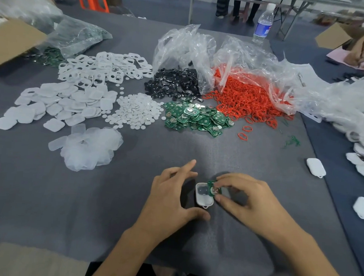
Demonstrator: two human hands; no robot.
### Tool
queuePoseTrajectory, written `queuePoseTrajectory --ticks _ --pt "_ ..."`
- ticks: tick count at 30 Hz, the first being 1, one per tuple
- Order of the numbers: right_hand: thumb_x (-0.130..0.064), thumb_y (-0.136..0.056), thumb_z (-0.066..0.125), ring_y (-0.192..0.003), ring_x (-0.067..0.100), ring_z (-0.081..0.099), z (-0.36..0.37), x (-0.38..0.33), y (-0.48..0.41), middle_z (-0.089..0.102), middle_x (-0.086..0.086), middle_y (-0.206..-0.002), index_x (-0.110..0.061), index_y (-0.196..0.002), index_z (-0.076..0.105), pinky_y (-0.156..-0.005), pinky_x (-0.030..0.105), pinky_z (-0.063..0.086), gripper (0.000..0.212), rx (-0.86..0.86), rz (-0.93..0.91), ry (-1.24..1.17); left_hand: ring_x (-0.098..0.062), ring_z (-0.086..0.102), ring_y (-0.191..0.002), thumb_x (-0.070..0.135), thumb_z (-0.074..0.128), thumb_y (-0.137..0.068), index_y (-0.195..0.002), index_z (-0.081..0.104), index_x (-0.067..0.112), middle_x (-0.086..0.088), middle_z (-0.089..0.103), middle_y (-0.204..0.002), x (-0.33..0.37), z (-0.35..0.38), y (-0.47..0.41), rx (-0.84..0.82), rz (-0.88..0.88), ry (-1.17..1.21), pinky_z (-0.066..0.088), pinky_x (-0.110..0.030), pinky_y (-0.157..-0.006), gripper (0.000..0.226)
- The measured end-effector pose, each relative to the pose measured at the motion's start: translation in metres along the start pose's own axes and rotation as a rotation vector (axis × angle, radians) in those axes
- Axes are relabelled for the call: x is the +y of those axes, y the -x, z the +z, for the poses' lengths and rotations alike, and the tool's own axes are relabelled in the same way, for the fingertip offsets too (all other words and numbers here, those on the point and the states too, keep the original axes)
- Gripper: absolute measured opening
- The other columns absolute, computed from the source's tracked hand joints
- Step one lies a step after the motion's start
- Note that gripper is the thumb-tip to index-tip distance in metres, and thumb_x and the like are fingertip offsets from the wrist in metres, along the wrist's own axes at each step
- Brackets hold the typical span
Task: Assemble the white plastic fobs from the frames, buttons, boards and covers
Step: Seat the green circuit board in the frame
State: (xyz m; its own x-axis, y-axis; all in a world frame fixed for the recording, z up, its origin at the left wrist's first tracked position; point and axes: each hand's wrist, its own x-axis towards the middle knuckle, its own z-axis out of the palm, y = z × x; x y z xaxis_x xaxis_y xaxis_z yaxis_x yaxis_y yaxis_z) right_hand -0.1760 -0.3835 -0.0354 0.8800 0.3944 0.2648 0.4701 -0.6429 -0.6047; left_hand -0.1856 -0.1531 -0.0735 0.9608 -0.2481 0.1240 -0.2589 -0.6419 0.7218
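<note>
Grey felt covers the worktable (49, 194), and close to its near edge lies the white frame (202, 200), hollow side up. Our right hand (247, 201) pinches a green circuit board (213, 188) by its edges, tilted over the frame's right rim and not yet seated. Our left hand (170, 197) is spread loose beside the frame, thumb and fingers bracketing it (whether they touch it we cannot tell). We judge both parts very light. The thin board looks stiff but is best held by its edges, off the components, and the slick shell could skid unless steadied at its sides. Farther back, a crumpled clear bag (181, 44) spills black discs (173, 83) and a second bag (253, 57) spills red rings (247, 101). Loose green boards (196, 117) lie heaped just in front of both.
</note>
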Motion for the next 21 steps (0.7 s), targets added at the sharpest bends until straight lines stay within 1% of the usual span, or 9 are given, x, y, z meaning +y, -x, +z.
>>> queuePoseTrajectory --ticks 2,4,5,7,10,16,21 --pt "-0.018 -0.081 0.083 -0.109 -0.002 0.062 0.005 0.001 0.000 0.070 -0.016 -0.110 -0.023 -0.099 0.075 -0.096 0.019 0.046 0.020 -0.008 -0.024 0.021 0.014 0.024 -0.136 0.078 0.078 -0.061 -0.159 0.024 0.041 0.042 0.049 -0.129 -0.001 0.001 -0.001 0.002 0.021 -0.039 0.007 -0.004 -0.107 0.118" --pt "-0.016 -0.080 0.084 -0.110 -0.001 0.060 0.009 0.002 0.000 0.070 -0.015 -0.109 -0.024 -0.098 0.075 -0.097 0.018 0.043 0.021 -0.020 -0.030 0.031 0.011 0.029 -0.136 0.077 0.077 -0.065 -0.160 0.022 0.040 0.037 0.056 -0.128 -0.002 0.003 -0.003 0.010 0.024 -0.045 0.008 -0.007 -0.108 0.115" --pt "-0.015 -0.080 0.084 -0.111 0.001 0.060 0.011 0.002 0.001 0.069 -0.015 -0.109 -0.024 -0.098 0.075 -0.097 0.017 0.042 0.022 -0.028 -0.028 0.026 0.010 0.032 -0.135 0.076 0.077 -0.066 -0.159 0.022 0.040 0.036 0.057 -0.126 -0.002 0.004 -0.003 0.013 0.024 -0.045 0.010 -0.008 -0.108 0.114" --pt "-0.015 -0.079 0.083 -0.112 0.003 0.058 0.015 0.002 0.002 0.067 -0.016 -0.110 -0.024 -0.098 0.074 -0.098 0.015 0.040 0.023 -0.043 -0.018 0.006 0.010 0.035 -0.133 0.075 0.076 -0.067 -0.159 0.022 0.041 0.038 0.058 -0.122 -0.004 0.005 -0.004 0.019 0.020 -0.044 0.012 -0.010 -0.108 0.112" --pt "-0.016 -0.080 0.082 -0.114 0.004 0.056 0.019 0.003 0.004 0.063 -0.016 -0.113 -0.026 -0.099 0.073 -0.095 0.012 0.039 0.024 -0.058 0.026 -0.038 0.010 0.036 -0.132 0.077 0.074 -0.068 -0.158 0.022 0.044 0.038 0.059 -0.121 -0.005 0.007 -0.004 0.028 0.013 -0.045 0.011 -0.010 -0.108 0.109" --pt "-0.015 -0.080 0.083 -0.116 0.009 0.055 0.025 0.007 0.004 0.060 -0.015 -0.117 -0.027 -0.098 0.072 -0.092 0.014 0.039 0.025 -0.042 0.094 -0.105 0.010 0.036 -0.132 0.077 0.072 -0.067 -0.156 0.024 0.047 0.038 0.060 -0.123 -0.006 0.009 -0.004 0.031 0.003 -0.052 0.012 -0.011 -0.107 0.105" --pt "-0.018 -0.080 0.081 -0.118 0.006 0.055 0.027 0.008 0.002 0.058 -0.018 -0.119 -0.031 -0.098 0.071 -0.093 0.012 0.038 0.025 -0.042 0.095 -0.117 0.008 0.037 -0.131 0.077 0.073 -0.066 -0.154 0.023 0.051 0.040 0.059 -0.121 -0.007 0.011 -0.005 0.036 -0.006 -0.057 0.011 -0.009 -0.107 0.104"
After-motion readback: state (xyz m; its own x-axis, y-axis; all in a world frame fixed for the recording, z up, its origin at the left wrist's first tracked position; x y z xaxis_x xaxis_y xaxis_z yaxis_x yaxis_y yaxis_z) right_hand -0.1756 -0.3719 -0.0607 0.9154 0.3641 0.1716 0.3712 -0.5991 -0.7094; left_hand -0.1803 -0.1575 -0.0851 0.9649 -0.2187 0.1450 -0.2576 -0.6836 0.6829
